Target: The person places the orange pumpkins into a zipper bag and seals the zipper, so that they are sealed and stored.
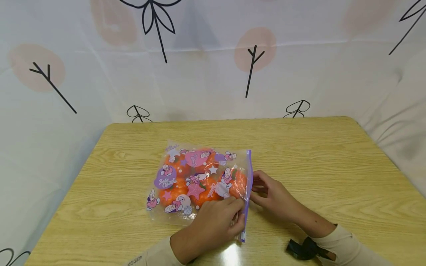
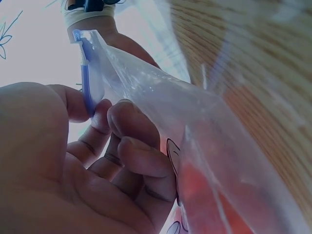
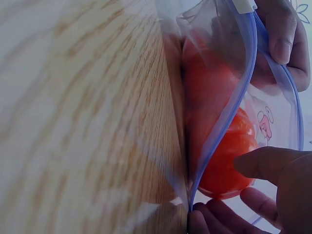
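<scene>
A clear zip bag [image 1: 181, 216], printed with pink and purple cartoon figures, lies on the table with its purple zip edge [image 1: 249, 173] facing right. Inside it are several orange-red, ribbed, pumpkin-like pieces [image 3: 229, 161] with green tops. My left hand [image 1: 216, 221] pinches the zip edge near the front corner between thumb and fingers. At the bag's mouth, which gapes in the right wrist view, is my right hand [image 1: 274, 195]. Its thumb [image 3: 265, 163] stands apart from its fingers, before an orange piece, while a fingertip touches the lower zip strip.
The wood-grain table [image 1: 319, 155] ends at a white printed cloth [image 1: 206, 85] behind, which also hangs at both sides. A black strap [image 1: 304, 249] sits at the right wrist. Near the left hand, a white slider [image 3: 243, 6] shows on the zip.
</scene>
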Available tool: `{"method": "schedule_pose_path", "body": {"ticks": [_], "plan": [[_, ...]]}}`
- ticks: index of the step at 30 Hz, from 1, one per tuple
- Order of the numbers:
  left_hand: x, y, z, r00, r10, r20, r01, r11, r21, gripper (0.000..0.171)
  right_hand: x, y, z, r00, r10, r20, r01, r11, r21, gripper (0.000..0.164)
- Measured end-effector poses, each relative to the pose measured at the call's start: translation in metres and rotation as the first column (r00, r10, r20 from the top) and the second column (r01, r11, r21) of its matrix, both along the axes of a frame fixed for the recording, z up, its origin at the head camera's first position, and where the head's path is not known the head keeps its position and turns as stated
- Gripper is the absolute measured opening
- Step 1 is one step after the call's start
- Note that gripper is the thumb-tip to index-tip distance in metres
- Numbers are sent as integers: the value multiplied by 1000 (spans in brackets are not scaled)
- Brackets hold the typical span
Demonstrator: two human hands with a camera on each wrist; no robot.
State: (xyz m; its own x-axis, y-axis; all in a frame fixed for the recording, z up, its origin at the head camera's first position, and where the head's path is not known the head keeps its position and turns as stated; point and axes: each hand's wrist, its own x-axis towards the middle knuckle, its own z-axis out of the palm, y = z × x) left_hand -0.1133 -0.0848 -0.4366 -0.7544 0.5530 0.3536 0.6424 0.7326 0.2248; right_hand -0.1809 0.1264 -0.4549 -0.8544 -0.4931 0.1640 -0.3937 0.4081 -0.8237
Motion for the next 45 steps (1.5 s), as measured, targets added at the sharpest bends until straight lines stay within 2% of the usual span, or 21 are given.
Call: {"method": "schedule_pose_path", "body": {"ticks": [10,17,27,34,38,45], "plan": [[-1,1,1,999,1,36,-1,1000,-1,10,2,2,4,1000,14,21,-14,1000,6,42],[-1,1,0,999,-4,41,4,1000,0,9,3,4,8,998,46,35,-45,999,-10,44],[-2,1,1,1000,-3,26,4,1000,-5,9,2,3,6,997,26,77,-28,999,23,36],[-2,1,0,999,3,38,-2,1000,-12,9,3,3,5,995,33,93,-38,998,52,48],[-2,0,0,999,-8,42,8,1000,-7,10,4,4,4,997,46,69,-51,996,70,50],[-2,-1,2,995,-15,94,16,1000,0,10,6,4,4,997,78,2,-77,990,116,47]]}}
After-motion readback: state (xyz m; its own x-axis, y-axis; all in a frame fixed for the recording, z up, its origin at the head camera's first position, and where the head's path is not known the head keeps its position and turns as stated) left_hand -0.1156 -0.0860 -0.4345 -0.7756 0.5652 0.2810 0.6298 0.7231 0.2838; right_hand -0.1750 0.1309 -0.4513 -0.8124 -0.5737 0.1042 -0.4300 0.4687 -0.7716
